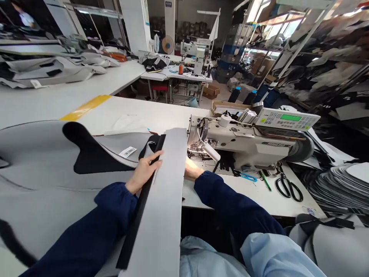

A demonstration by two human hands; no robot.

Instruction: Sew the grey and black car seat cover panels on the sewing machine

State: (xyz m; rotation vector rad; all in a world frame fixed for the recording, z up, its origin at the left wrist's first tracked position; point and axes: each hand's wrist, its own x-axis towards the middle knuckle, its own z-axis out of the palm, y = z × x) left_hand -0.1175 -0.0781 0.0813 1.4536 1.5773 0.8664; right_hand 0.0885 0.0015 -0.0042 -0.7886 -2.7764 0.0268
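My left fingers (154, 159) lie flat and nearly straight, pressed down along the black edging (138, 215) of a long grey panel (164, 200); they pinch nothing, only hold the work by downward pressure. My left hand (144, 171) sits on the panel's left margin, just short of the machine. My right hand (191, 169) rests at the panel's right edge, close under the needle lamp; the glare and the panel's edge hide its fingers, so I cannot tell whether they are curled on the fabric or merely touching it.

Location of the work: the grey panel runs from my lap up over the table edge to the head of the sewing machine (245, 142), its far end lying just beside the needle area. A second, larger grey sheet (43, 161) with a black patch and a barcode label (127, 152) lies to the left, partly under the panel.

Handling assessment: the panel holds a smooth, shallow curve where it bridges lap and table, which suggests a foam-backed or padded material, pliable but with body, light for its size. The surface looks matte, so I judge it unlikely to slip under a flat palm. The black edging appears thinner and more likely to wander. The best hold, in my judgement, is flat fingers on the edging at the left, and a light guiding touch at the right margin, kept clear of the needle.

Noted nearby: scissors (288, 186) and a blue-handled snip (248, 177) on the table (259, 200), right of the machine.
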